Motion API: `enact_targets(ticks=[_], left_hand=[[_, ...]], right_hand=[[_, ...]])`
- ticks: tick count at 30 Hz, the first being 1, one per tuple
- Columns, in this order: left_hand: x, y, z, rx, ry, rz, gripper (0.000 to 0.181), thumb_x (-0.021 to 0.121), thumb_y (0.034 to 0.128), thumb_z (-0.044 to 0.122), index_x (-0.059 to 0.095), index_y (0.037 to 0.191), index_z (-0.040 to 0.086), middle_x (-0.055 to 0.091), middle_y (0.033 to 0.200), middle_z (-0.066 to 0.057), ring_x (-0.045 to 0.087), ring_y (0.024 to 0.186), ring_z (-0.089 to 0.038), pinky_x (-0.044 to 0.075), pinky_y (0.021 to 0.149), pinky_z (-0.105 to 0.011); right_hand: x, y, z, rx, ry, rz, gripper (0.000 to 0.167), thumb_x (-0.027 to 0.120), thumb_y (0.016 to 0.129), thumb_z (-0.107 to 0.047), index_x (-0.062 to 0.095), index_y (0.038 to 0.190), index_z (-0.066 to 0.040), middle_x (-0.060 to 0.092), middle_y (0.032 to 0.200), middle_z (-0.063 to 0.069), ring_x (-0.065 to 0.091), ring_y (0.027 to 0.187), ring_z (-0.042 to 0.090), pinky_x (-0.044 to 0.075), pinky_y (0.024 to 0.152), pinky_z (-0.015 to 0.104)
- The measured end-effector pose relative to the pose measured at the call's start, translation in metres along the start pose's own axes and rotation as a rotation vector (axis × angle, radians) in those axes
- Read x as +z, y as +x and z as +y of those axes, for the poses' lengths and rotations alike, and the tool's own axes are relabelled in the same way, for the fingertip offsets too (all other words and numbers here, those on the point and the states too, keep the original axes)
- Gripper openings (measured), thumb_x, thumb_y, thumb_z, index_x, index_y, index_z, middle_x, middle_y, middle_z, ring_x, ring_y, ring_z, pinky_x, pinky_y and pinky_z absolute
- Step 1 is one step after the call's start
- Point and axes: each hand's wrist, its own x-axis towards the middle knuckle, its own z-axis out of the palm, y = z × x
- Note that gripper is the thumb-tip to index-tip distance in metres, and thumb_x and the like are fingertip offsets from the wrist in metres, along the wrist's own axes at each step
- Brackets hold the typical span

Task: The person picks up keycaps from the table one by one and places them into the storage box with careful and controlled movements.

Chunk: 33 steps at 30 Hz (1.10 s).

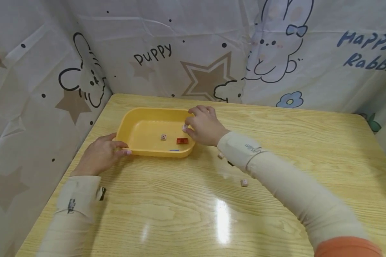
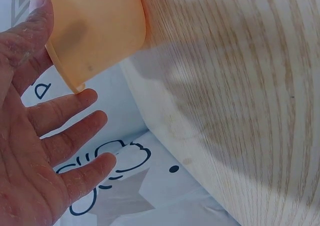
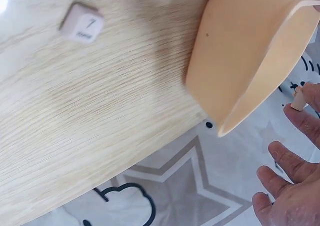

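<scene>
In the head view a yellow plastic tray (image 1: 148, 153) stands at the table's back left. My left hand (image 1: 101, 153) grips its near-left corner, thumb and index finger at the rim; the other fingers are spread in the left wrist view. Over the tray's right end, my right hand (image 1: 207, 125) pinches a small white keycap (image 1: 184, 127) between thumb and index finger. Inside the tray lie another white keycap (image 1: 163, 137), a wide red keycap (image 1: 182, 141) and a blue piece (image 1: 174, 150), mostly hidden by the near wall.
Right of the tray, a white keycap (image 1: 244, 182) rests on the wooden table (image 1: 167, 207). Partly behind the right sleeve are a small light keycap (image 1: 221, 155) and a dark piece (image 1: 230, 163). A keycap marked 7 (image 3: 82, 24) shows in the right wrist view. Printed cloth (image 1: 148, 78) hangs behind.
</scene>
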Motion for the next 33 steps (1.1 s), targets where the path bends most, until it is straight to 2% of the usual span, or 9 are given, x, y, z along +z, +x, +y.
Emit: enact_targets(ticks=[5, 11, 14, 20, 33], left_hand=[[0.002, -0.001, 0.000, 0.018, 0.000, 0.008, 0.035, 0.063, 0.0903, 0.036, 0.073, 0.108, 0.007, 0.063, 0.125, -0.025, 0.044, 0.131, -0.048, 0.038, 0.105, -0.062], [0.004, -0.001, 0.000, 0.031, 0.007, 0.029, 0.035, 0.063, 0.0900, 0.037, 0.073, 0.107, 0.007, 0.061, 0.126, -0.027, 0.045, 0.129, -0.049, 0.039, 0.104, -0.062], [0.003, 0.000, 0.000, 0.032, 0.013, 0.032, 0.036, 0.062, 0.0903, 0.037, 0.073, 0.107, 0.007, 0.061, 0.126, -0.027, 0.046, 0.128, -0.049, 0.038, 0.105, -0.062], [0.001, -0.001, -0.001, 0.038, 0.014, 0.027, 0.035, 0.062, 0.0906, 0.036, 0.074, 0.107, 0.007, 0.065, 0.122, -0.024, 0.045, 0.130, -0.048, 0.038, 0.105, -0.062], [-0.001, 0.000, 0.001, 0.024, -0.007, 0.002, 0.036, 0.063, 0.0902, 0.035, 0.072, 0.109, 0.006, 0.060, 0.127, -0.028, 0.043, 0.130, -0.049, 0.037, 0.105, -0.063]], right_hand=[[0.006, 0.007, -0.015, -0.022, -0.005, -0.016, 0.026, 0.055, 0.097, -0.037, 0.072, 0.106, -0.019, 0.052, 0.141, 0.010, 0.039, 0.137, 0.029, 0.026, 0.114, 0.056], [0.013, 0.006, -0.016, -0.012, -0.059, -0.082, 0.043, 0.055, 0.094, -0.047, 0.062, 0.125, -0.018, 0.042, 0.149, 0.012, 0.032, 0.140, 0.036, 0.023, 0.114, 0.056], [0.012, 0.002, -0.007, 0.028, -0.058, -0.085, 0.050, 0.056, 0.093, -0.048, 0.057, 0.130, -0.015, 0.038, 0.151, 0.014, 0.029, 0.142, 0.037, 0.021, 0.115, 0.056], [0.008, -0.006, 0.013, 0.103, -0.042, -0.075, 0.051, 0.055, 0.094, -0.047, 0.056, 0.131, -0.014, 0.038, 0.151, 0.016, 0.029, 0.142, 0.039, 0.019, 0.115, 0.057], [0.003, -0.038, 0.057, 0.213, -0.050, -0.066, 0.045, 0.056, 0.095, -0.040, 0.057, 0.127, -0.008, 0.041, 0.147, 0.020, 0.033, 0.139, 0.042, 0.022, 0.112, 0.062]])
